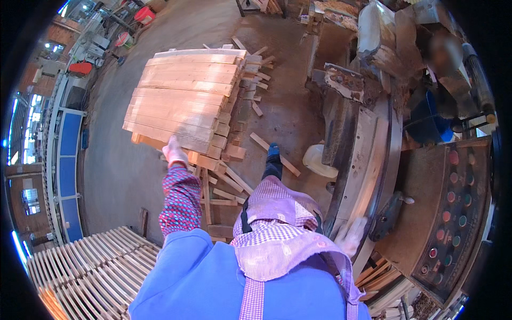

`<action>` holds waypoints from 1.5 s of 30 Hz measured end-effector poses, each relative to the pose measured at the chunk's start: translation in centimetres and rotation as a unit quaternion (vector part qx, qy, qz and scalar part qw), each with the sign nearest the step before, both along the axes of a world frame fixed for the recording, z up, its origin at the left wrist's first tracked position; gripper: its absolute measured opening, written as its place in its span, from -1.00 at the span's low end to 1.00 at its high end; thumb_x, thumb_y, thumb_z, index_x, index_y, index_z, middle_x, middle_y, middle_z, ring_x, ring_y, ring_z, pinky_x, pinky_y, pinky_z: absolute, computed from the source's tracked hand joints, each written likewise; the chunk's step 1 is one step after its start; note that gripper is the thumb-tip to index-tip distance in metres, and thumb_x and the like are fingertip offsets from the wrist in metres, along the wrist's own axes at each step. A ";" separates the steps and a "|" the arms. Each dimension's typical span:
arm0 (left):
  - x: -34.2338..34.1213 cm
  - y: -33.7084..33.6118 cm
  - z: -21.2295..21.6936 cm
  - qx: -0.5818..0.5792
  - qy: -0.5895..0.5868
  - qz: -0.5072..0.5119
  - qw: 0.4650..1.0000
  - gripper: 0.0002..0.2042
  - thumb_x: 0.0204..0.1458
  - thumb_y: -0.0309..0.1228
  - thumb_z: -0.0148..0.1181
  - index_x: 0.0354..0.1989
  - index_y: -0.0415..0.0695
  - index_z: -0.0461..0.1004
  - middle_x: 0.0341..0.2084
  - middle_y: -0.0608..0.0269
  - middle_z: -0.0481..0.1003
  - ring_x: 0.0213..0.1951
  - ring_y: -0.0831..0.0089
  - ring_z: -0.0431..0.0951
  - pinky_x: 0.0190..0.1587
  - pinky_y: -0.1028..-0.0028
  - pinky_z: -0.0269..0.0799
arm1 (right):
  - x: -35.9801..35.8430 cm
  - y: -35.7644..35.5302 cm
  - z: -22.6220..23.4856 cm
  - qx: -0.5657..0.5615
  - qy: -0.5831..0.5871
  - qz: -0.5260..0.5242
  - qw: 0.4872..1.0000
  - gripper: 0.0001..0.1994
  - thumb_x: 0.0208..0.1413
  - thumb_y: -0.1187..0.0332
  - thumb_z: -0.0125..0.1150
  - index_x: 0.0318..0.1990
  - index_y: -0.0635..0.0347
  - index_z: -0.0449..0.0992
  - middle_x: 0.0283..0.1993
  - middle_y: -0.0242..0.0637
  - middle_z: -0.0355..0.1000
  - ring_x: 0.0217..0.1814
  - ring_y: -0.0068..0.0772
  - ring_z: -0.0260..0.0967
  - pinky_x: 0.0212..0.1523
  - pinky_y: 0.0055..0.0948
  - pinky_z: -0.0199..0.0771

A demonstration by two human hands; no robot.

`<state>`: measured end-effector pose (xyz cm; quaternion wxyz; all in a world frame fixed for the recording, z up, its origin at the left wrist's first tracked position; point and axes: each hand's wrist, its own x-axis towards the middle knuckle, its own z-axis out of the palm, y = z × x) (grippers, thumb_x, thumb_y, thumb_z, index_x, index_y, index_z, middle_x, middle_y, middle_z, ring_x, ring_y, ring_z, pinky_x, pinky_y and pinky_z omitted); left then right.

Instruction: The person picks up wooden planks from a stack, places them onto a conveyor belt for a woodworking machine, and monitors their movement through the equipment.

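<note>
My left hand [174,151] is at the near edge of a stack of pale wooden boards [178,101]. Its fingers close over the edge of the nearest top board [168,136]; the thumb is hard to make out. On the right, my right hand [350,235] is smeared by motion beside the machine's long bed [349,176]. A narrow wooden strip [369,178] lies lengthwise along that bed, and the right hand is near its close end. Whether the hand touches the strip cannot be made out.
Loose wooden pieces [229,184] lie around the stack's base. A control panel [448,213] with several coloured buttons stands at the right. Rows of slats [96,261] fill the lower left. A white rounded object [320,161] is beside the machine, near my foot [273,154].
</note>
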<state>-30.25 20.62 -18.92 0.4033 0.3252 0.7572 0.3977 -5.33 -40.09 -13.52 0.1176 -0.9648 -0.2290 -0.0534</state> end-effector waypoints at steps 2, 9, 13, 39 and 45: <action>-5.9 2.1 -3.9 0.020 -0.246 -0.117 0.962 -0.69 0.12 -0.29 0.24 -0.05 -0.22 0.51 -0.13 0.13 0.57 -0.08 0.23 0.54 -0.02 0.31 0.48 | 6.0 3.0 0.2 -0.047 -0.046 0.045 0.997 -0.49 0.22 0.34 0.07 0.32 0.27 0.25 0.38 0.16 0.17 0.37 0.20 0.18 0.39 0.03 0.16; -0.3 -6.1 8.3 0.022 -0.292 -0.092 0.952 -0.59 0.08 -0.17 0.15 -0.01 -0.22 0.42 -0.12 0.11 0.53 -0.06 0.21 0.54 0.03 0.18 0.48 | 29.1 12.9 -3.2 -0.033 -0.062 0.078 0.994 -0.54 0.26 0.28 0.05 0.28 0.24 0.34 0.36 -0.02 0.25 0.38 0.04 0.19 0.38 -0.13 0.16; 4.9 -15.5 11.9 0.062 -0.325 -0.114 0.937 -0.57 0.04 -0.19 0.16 0.01 -0.21 0.43 -0.16 0.08 0.52 -0.08 0.22 0.52 0.03 0.23 0.43 | 24.8 20.8 0.8 0.282 0.138 0.072 0.947 -0.56 0.25 0.23 0.17 0.19 0.30 0.44 0.20 0.01 0.43 0.27 -0.10 0.36 0.29 -0.27 0.30; 21.4 -25.7 10.9 -0.042 -0.336 -0.421 0.841 -0.72 0.18 -0.31 0.25 -0.07 -0.20 0.39 -0.39 0.28 0.50 -0.46 0.48 0.56 -0.34 0.48 0.58 | 24.5 11.9 -2.0 -0.059 -0.106 0.068 0.990 -0.52 0.16 0.24 0.07 0.24 0.12 0.37 0.37 -0.16 0.21 0.36 -0.08 0.16 0.40 -0.06 0.06; 24.2 -28.0 9.8 -0.059 -0.358 -0.442 0.820 -0.72 0.22 -0.24 0.20 -0.04 -0.15 0.41 -0.35 0.29 0.49 -0.40 0.47 0.54 -0.32 0.45 0.57 | 27.3 16.3 0.8 0.107 -0.182 0.036 0.977 -0.61 0.15 0.26 0.13 0.13 0.11 0.48 0.17 -0.14 0.43 0.19 -0.07 0.35 0.29 -0.12 0.22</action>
